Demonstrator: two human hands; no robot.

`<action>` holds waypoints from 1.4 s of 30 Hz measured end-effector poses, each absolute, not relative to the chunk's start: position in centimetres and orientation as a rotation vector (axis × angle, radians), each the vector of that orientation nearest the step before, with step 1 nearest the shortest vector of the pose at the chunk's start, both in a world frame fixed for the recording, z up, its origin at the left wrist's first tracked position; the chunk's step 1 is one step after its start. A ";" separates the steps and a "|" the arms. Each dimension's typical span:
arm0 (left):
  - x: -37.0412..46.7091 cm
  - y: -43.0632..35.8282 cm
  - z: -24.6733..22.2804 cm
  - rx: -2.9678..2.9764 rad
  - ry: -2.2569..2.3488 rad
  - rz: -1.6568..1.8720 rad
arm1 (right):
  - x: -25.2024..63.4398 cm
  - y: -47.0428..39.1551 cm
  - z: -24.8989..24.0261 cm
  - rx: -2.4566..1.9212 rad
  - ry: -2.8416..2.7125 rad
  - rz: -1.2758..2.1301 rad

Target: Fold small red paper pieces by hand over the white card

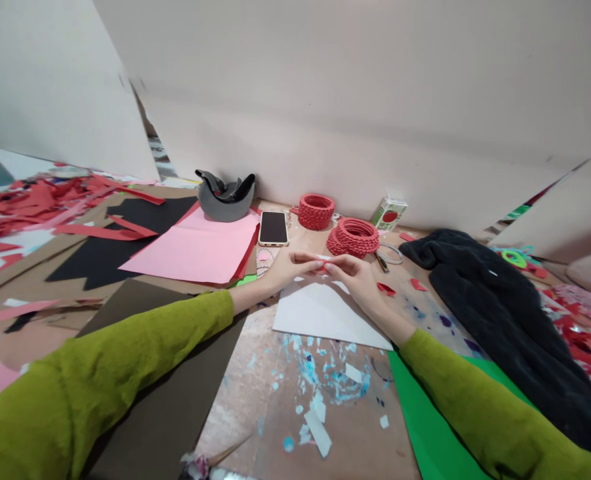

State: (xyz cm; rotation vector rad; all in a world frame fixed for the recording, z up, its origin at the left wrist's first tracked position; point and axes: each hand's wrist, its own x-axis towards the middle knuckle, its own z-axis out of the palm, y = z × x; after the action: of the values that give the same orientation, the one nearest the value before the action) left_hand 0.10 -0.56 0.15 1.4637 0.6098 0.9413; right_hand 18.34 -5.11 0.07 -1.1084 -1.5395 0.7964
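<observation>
My left hand (289, 269) and my right hand (355, 277) meet over a white board (325, 313), fingertips almost touching. Between them they pinch a small piece of red paper (324, 265), mostly covered by the fingers. Just beyond the hands lie two stacks of scalloped red rings, a nearer one (354, 237) and a farther one (316, 212). Little red paper pieces (386, 289) rest to the right of my right hand. A phone (274, 228) lies behind my left hand.
Pink paper (200, 247) with a grey cap (227, 199) on it lies left. A small carton (389, 213) stands against the back wall. Dark cloth (490, 320) and green paper (430, 413) are at right. Red scraps (40, 207) heap far left. Paint marks the table (255, 400).
</observation>
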 end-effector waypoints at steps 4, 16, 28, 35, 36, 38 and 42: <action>0.2 -0.4 -0.1 1.505 0.607 0.938 | 18.2 -5.1 0.1 -1.109 -1.520 0.811; 0.3 0.0 -0.3 1.585 0.519 0.875 | 18.1 -5.7 0.8 -1.165 -1.651 0.446; 0.1 0.0 0.0 1.507 0.574 0.928 | 17.7 -6.1 1.3 -1.079 -1.793 0.346; 0.3 0.3 -0.6 1.470 0.567 0.894 | 18.0 -5.7 0.7 -1.122 -1.675 0.427; 0.4 0.3 -0.7 1.459 0.552 0.876 | 18.0 -5.6 0.6 -1.130 -1.653 0.441; 0.4 0.3 -0.9 1.437 0.515 0.844 | 18.1 -5.5 0.5 -1.135 -1.638 0.466; 0.3 0.3 -0.8 1.455 0.491 0.811 | 18.1 -5.5 0.5 -1.141 -1.657 0.484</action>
State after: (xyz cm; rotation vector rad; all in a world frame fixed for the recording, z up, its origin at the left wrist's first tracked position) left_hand 0.27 0.26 -0.81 1.4551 0.4909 0.8111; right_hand 18.10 -5.50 0.48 -1.1407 -1.6573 0.4836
